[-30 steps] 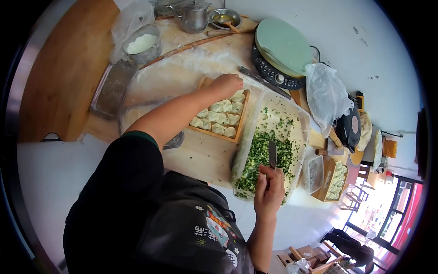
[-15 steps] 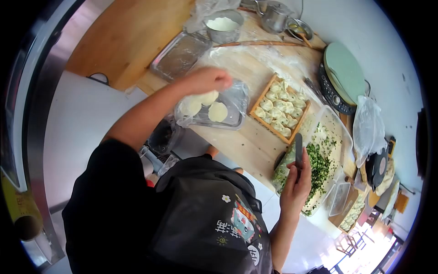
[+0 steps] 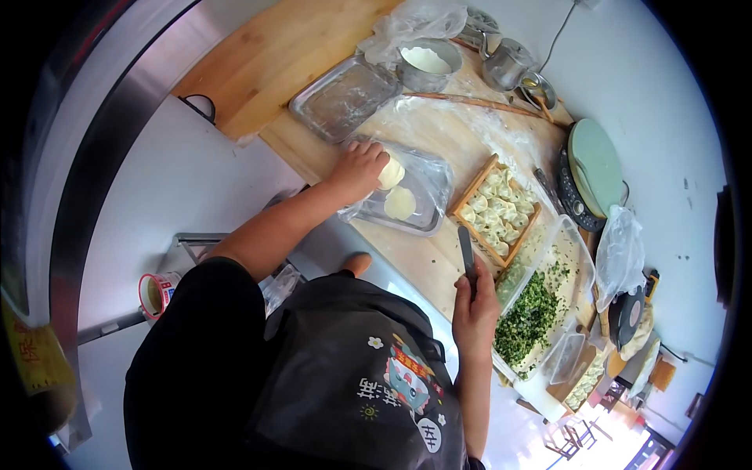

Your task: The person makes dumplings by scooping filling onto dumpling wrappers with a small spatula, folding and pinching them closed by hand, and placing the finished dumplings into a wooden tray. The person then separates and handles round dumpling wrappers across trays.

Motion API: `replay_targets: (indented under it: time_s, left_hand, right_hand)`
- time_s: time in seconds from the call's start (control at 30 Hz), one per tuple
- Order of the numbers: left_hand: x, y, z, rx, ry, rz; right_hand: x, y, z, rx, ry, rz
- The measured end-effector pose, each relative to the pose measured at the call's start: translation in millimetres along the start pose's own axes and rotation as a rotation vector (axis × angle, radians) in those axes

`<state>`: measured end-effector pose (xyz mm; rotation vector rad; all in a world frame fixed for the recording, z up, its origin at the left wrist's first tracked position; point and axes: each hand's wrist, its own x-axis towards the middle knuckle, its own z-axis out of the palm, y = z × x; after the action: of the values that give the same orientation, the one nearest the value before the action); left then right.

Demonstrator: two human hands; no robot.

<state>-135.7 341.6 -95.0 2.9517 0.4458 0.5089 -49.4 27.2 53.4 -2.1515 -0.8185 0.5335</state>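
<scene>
The pale wooden counter (image 3: pixel 415 254) carries nearly everything I can see. On it, nearest the person's right hand, stands a big clear container (image 3: pixel 526 272) holding a heap of chopped greens (image 3: pixel 529 317). Well apart from that, on the person's left, lies a shallow metal tray (image 3: pixel 429 210) with crumpled plastic film (image 3: pixel 432 166) at its edges. Between the two sits a wooden box (image 3: pixel 475 182) filled with folded dumplings (image 3: pixel 501 207).

The left hand (image 3: pixel 359 170) is over the near side of the tray, fingers bent against a small pile of dough rounds (image 3: pixel 391 171); from where I stand I can't tell whether that grip has closed on one. The right hand (image 3: pixel 476 305) has its grip wrapped round the handle of a flat-bladed spatula (image 3: pixel 466 249), blade pointing away from the body, beside the box.

A single round (image 3: pixel 400 203) lies flat in the tray, just beside the pile. I'd judge these rounds light, limp and easily torn or stretched, perhaps clinging together; best lifted by the rim, with a gentle pinch.
</scene>
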Motion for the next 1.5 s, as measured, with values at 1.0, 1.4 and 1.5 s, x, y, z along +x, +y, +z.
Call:
replay_targets:
  time_s: [1.0, 1.4, 1.5]
  left_hand:
    - [7.2, -11.4, -11.9, -0.382, -0.047, -0.31]
    - [31.6, 93.5, -95.4, -1.684, -0.401, -0.476]
    - [34.7, 107.0, -85.9, -1.721, -0.521, -0.503]
  right_hand:
    - [29.6, 3.5, 48.9, 0.207, -0.042, 0.105]
    - [59.2, -8.3, 38.9, 1.171, 0.009, 0.434]
    - [52.2, -0.5, 21.7, 1.186, 0.091, 0.398]
